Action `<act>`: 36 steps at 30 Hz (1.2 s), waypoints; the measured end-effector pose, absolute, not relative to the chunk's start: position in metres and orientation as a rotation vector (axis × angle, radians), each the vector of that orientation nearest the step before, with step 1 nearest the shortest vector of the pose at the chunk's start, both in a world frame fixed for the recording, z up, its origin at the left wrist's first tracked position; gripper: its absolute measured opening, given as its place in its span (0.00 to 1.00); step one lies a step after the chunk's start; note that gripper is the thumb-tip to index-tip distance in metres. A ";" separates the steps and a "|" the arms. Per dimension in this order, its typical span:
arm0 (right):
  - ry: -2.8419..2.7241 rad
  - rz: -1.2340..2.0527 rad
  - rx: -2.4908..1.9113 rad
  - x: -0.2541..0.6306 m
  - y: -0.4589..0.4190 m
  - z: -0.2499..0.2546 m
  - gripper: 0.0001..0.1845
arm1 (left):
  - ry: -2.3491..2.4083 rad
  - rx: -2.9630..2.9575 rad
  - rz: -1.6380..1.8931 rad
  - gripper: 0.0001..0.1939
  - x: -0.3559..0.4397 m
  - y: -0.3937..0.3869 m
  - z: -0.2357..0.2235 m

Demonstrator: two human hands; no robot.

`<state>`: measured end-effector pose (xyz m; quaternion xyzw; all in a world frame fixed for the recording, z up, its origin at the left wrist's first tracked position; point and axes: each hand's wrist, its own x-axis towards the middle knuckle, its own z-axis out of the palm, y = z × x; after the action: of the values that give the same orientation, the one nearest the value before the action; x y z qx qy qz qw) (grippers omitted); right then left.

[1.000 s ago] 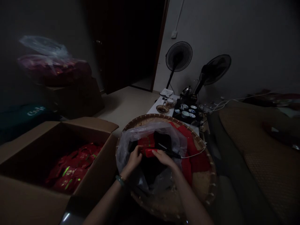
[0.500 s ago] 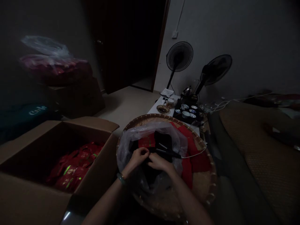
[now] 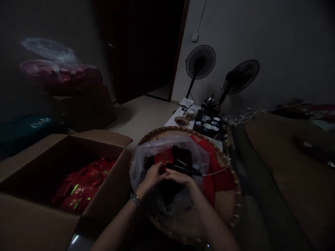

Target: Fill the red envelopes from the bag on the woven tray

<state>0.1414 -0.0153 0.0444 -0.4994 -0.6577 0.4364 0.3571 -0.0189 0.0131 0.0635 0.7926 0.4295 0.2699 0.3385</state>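
My left hand (image 3: 154,175), with a bracelet at the wrist, is closed, its fingertips pinched together. Against it my right hand (image 3: 180,177) is also closed, fingertips meeting the left ones. A small red piece (image 3: 165,169) shows between them; its kind is too small and dark to tell. Just beyond the hands lies a black corded, wand-like tool (image 3: 187,170). Under it are dark material and a red packet (image 3: 164,157) in a clear plastic bag (image 3: 141,153). The bag rests in a round woven bamboo tray (image 3: 225,212), beside red cloth-like sheets (image 3: 221,176).
An open cardboard box (image 3: 104,205) at left holds several red packets (image 3: 85,183). Behind the tray, a low table (image 3: 171,120) carries cups and a kettle. Two standing fans (image 3: 201,62) are at the wall. A woven mat (image 3: 277,157) lies at right.
My hands have drawn closer together and the fingers have shifted. The right hand has turned flatter, and a bit of red now shows at the fingertips.
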 end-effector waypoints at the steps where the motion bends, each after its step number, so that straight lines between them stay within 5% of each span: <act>1: -1.646 1.315 -1.227 0.140 -0.016 0.047 0.13 | 1.123 2.069 0.690 0.15 -0.018 0.012 0.063; 4: -1.391 1.708 -1.064 0.132 -0.017 0.054 0.17 | 1.208 2.115 0.660 0.13 -0.012 0.007 0.063; 9: -1.170 1.759 -1.037 0.128 -0.020 0.061 0.20 | 1.384 2.179 0.664 0.10 -0.003 0.000 0.065; 20: -1.874 0.839 -1.601 0.116 -0.027 0.052 0.13 | 1.405 2.326 0.277 0.16 -0.003 0.006 0.071; 27: -1.918 0.474 -1.509 0.110 -0.046 0.068 0.16 | 1.309 2.310 0.223 0.15 -0.014 0.014 0.073; 31: -1.749 0.484 -1.744 0.134 -0.051 0.042 0.21 | 1.310 2.304 0.285 0.15 -0.020 0.020 0.072; 36: -1.999 0.605 -1.965 0.145 -0.058 -0.001 0.47 | 1.263 2.341 0.297 0.14 -0.023 0.023 0.069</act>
<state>0.1447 -0.0577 -0.0014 -0.6787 -0.6907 0.2091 0.1364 -0.0225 0.0225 0.0687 0.8512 0.4591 0.1079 0.2305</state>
